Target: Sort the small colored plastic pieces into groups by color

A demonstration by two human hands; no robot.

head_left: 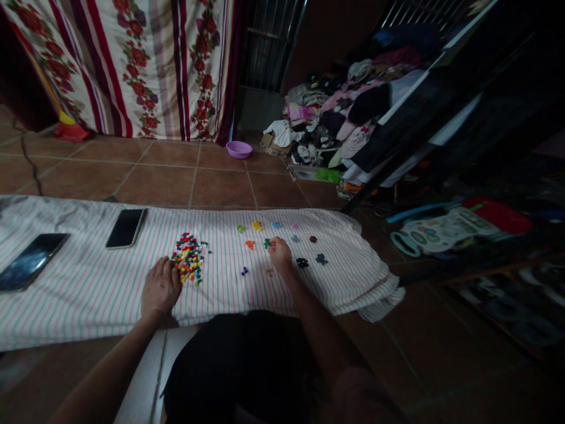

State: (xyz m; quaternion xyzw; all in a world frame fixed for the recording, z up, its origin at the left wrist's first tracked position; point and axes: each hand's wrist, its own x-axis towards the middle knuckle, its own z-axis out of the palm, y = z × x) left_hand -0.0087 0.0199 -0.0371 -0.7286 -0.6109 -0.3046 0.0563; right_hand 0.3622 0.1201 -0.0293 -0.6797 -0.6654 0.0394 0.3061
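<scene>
A heap of small pieces in many colours point(189, 259) lies on the striped cloth point(220, 294). My left hand point(161, 285) rests at the heap's left edge, its fingers close together; whether they hold a piece is hidden. Over the small dark green pile point(267, 242) is my right hand point(281, 254), fingers pinched at its right side; anything between them is too small to make out. Around it sit little one-colour piles: orange point(250, 244), yellow point(256, 225), light green point(241, 228), blue point(276, 225), black point(302, 262), dark grey-blue point(322, 259), brown point(313, 239) and purple point(244, 271).
Two phones, one nearer point(126, 228) and one farther left point(33, 261), lie on the cloth. Beyond it, a purple basin point(239, 149) stands on the tiled floor beside a heap of clothes point(335, 118). A floral curtain point(163, 70) hangs behind.
</scene>
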